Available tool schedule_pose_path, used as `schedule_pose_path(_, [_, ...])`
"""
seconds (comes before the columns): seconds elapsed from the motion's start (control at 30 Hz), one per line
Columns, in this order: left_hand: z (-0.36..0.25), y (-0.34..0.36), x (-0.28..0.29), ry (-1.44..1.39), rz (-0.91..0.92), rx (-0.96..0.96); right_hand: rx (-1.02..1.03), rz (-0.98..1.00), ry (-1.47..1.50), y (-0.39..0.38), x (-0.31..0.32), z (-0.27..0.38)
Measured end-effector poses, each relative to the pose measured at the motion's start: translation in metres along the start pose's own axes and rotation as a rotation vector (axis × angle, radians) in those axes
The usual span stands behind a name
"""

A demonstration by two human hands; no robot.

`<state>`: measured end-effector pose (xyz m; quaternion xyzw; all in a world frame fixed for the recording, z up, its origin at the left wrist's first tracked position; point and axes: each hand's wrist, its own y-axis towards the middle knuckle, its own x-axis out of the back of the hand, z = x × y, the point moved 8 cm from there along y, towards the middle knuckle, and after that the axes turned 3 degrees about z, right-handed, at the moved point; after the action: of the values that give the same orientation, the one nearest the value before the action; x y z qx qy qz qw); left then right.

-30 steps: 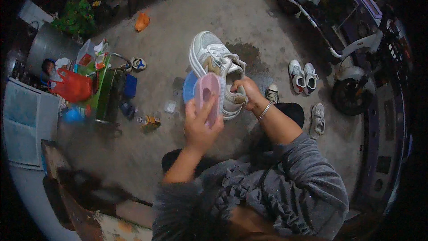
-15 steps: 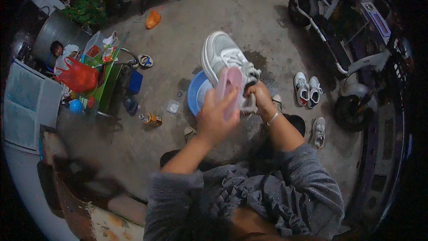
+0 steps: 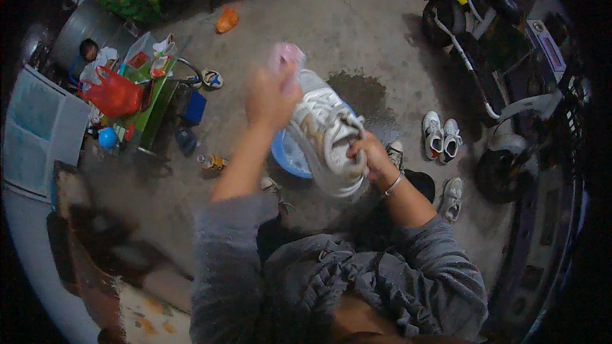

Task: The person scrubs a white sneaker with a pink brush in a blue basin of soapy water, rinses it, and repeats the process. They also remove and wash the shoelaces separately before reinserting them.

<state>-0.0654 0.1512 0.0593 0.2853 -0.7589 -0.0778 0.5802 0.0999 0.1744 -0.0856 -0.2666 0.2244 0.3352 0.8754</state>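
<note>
My right hand (image 3: 375, 158) grips a white lace-up sneaker (image 3: 322, 111) by its heel opening, fingers inside the collar. The shoe hangs over a blue basin (image 3: 291, 160) of cloudy, sudsy water, its toe pointing away from me. Closed around a pink scrub brush (image 3: 288, 57), my left hand (image 3: 269, 99) is at the toe's left side. Motion smears that hand and the brush; the bristles are hidden, and whether they touch the shoe I cannot tell.
Wet concrete (image 3: 363, 92) lies beyond the basin. To the right stand a pair of white sneakers (image 3: 441, 137), a single sneaker (image 3: 451, 199) and a parked scooter (image 3: 494, 83). A bottle (image 3: 211, 162) and a cluttered green table (image 3: 152, 118) with a red bag (image 3: 115, 94) are at left.
My left hand and the brush have moved left and away from me, off the shoe's middle. The sneaker has come nearer and tilted, showing its opening and laces more.
</note>
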Motion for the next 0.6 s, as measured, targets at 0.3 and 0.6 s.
schedule_pose_path(0.3, [-0.022, -0.066, -0.041, -0.313, 0.155, -0.021, -0.059, -0.062, 0.062, 0.029, 0.040, -0.015])
schedule_pose_path(0.6, [0.156, -0.027, -0.144, -0.374, 0.139, 0.517, -0.028, -0.087, -0.053, 0.065, 0.047, -0.022])
